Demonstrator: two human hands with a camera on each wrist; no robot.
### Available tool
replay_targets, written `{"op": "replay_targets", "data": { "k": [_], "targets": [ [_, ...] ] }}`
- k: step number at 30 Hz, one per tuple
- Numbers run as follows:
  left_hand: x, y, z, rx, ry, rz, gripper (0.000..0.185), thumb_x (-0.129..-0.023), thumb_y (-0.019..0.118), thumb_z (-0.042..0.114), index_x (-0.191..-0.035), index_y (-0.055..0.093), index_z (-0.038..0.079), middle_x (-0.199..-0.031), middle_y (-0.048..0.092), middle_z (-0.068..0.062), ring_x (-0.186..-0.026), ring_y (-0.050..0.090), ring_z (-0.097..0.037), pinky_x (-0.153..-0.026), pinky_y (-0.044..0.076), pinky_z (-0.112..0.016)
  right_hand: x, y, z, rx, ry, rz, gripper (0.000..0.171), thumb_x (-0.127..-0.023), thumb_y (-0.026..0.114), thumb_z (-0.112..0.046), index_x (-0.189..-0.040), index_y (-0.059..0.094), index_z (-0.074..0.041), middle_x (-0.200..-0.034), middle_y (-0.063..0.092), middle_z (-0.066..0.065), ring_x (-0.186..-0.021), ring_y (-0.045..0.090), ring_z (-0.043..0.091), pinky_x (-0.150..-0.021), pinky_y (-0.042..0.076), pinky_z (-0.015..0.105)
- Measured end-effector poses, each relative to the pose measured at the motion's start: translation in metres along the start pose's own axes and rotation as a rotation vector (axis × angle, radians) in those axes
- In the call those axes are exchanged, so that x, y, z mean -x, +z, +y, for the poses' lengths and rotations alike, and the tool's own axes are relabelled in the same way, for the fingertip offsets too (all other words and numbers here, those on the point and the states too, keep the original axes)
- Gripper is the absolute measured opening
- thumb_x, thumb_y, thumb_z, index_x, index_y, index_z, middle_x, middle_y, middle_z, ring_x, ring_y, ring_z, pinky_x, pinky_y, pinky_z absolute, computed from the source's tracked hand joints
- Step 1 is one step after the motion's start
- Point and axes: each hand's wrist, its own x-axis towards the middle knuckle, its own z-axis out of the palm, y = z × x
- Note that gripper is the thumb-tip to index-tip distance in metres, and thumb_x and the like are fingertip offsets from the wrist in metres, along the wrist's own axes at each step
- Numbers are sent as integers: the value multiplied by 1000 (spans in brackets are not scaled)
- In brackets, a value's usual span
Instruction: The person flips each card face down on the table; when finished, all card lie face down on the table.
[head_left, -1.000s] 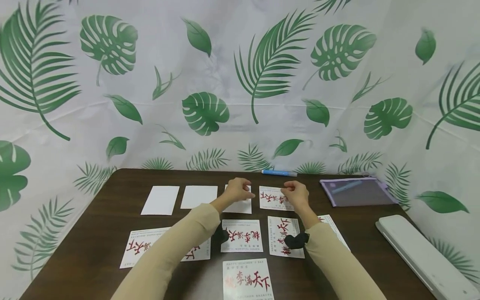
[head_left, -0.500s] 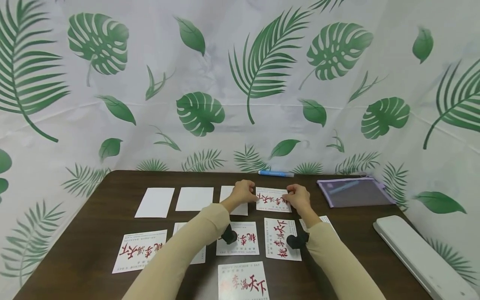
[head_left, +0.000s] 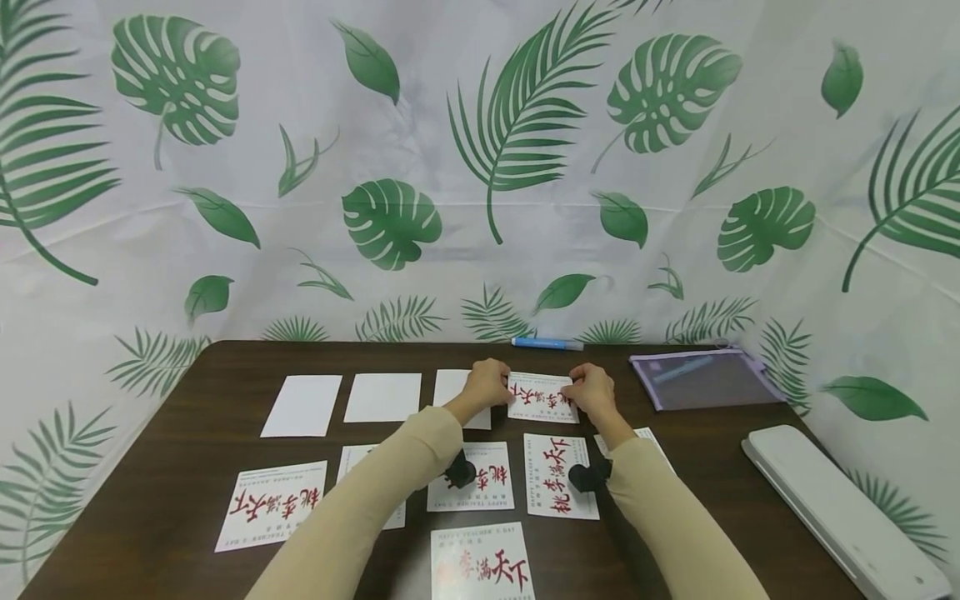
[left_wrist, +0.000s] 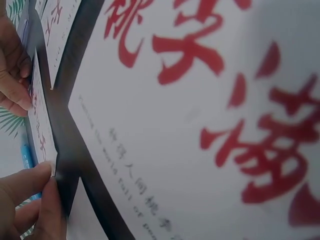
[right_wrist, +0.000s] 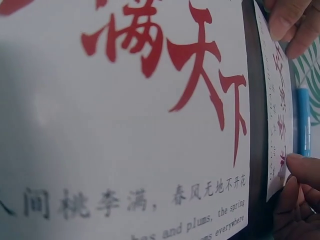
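Observation:
A white card with red Chinese characters (head_left: 542,398) lies at the back of the dark table. My left hand (head_left: 483,387) pinches its left edge between thumb and forefinger; in the left wrist view those fingertips (left_wrist: 45,175) meet the card's corner. My right hand (head_left: 592,392) pinches the card's right edge; in the right wrist view its thumb and fingers (right_wrist: 302,172) are at that end. Under my left forearm lies another printed card (head_left: 480,477), and a sideways-turned one (head_left: 557,475) lies beside my right wrist.
Blank white cards (head_left: 302,406) lie in the back row, left of my hands. More printed cards (head_left: 273,504) lie nearer. A blue marker (head_left: 547,343), a purple-edged mesh pouch (head_left: 705,379) and a long white device (head_left: 843,508) stand at the back and right.
My left hand has moved right from above a blank card to the printed card's left edge. My right hand stays at its right edge. The head view has shifted slightly.

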Motion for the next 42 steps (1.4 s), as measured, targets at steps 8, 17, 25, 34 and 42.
{"op": "replay_targets", "data": {
  "k": [8, 17, 25, 34, 42],
  "targets": [
    [1, 0, 2, -26, 22, -9, 46, -72, 77, 2, -116, 64, 0, -85, 62, -7, -75, 50, -16, -64, 46, -26, 1, -4, 4, -81, -40, 39, 27, -81, 65, 0, -105, 54, 2, -96, 57, 17, -88, 53, 28, -71, 46, 35],
    [2, -7, -1, -1, 40, 35, 33, -72, 78, 6, -103, 67, 0, -94, 67, -9, -88, 61, -22, -72, 51, -30, -1, -11, 7, -518, -65, -71, 26, -83, 59, 7, -107, 48, 8, -77, 48, -1, -65, 48, 7, -55, 44, 18],
    [4, -19, -9, 449, -1, 114, 20, -81, 72, 6, -99, 67, -2, -88, 69, -12, -68, 65, -15, -61, 56, -25, 6, -19, 1, -728, -2, -209, 21, -85, 58, 9, -99, 47, -3, -72, 52, -6, -64, 52, 5, -56, 45, 19],
    [9, -29, -5, 683, -109, 76, 14, -83, 67, 1, -97, 64, -3, -76, 59, -1, -62, 58, -10, -63, 56, -25, 12, -16, -4, -789, 14, -214, 21, -87, 58, 6, -104, 49, -2, -73, 55, -7, -66, 54, 4, -60, 47, 19],
    [10, -36, 2, 693, -110, 178, 21, -84, 64, -1, -104, 64, -6, -80, 62, -6, -59, 57, -10, -56, 55, -23, 37, 9, -27, -630, -117, 132, 23, -83, 66, 1, -103, 60, 9, -76, 56, 1, -66, 52, 4, -58, 47, 14]
  ]
}}
